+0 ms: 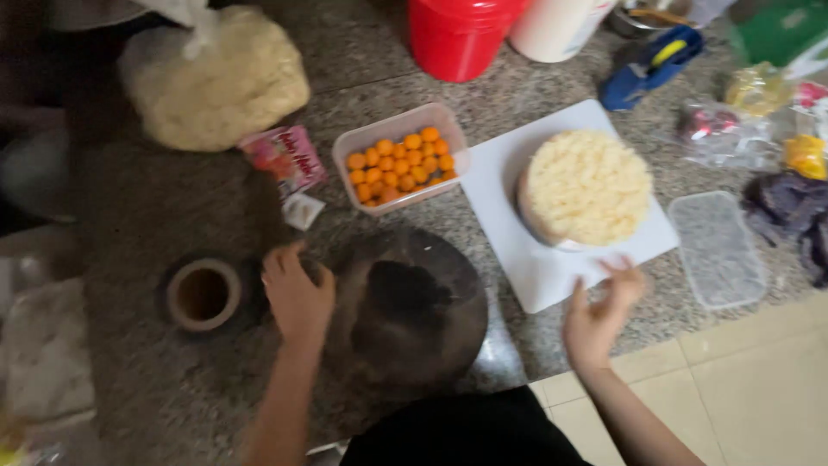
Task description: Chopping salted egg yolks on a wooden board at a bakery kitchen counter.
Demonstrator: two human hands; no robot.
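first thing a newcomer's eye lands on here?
Probably the pale, crumb-coated round cake on the white board at centre right, with the right hand at the board's near edge. Next, the clear tub of orange balls just left of it. The left hand rests at the rim of a dark round board nearer the person.

You've just got one head cam, looking steeply down, close over the speckled grey granite counter (362,69) past your fingertips.

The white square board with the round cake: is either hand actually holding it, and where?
The right hand touches the white square board at its near edge; a closed grip cannot be told. The left hand holds nothing.
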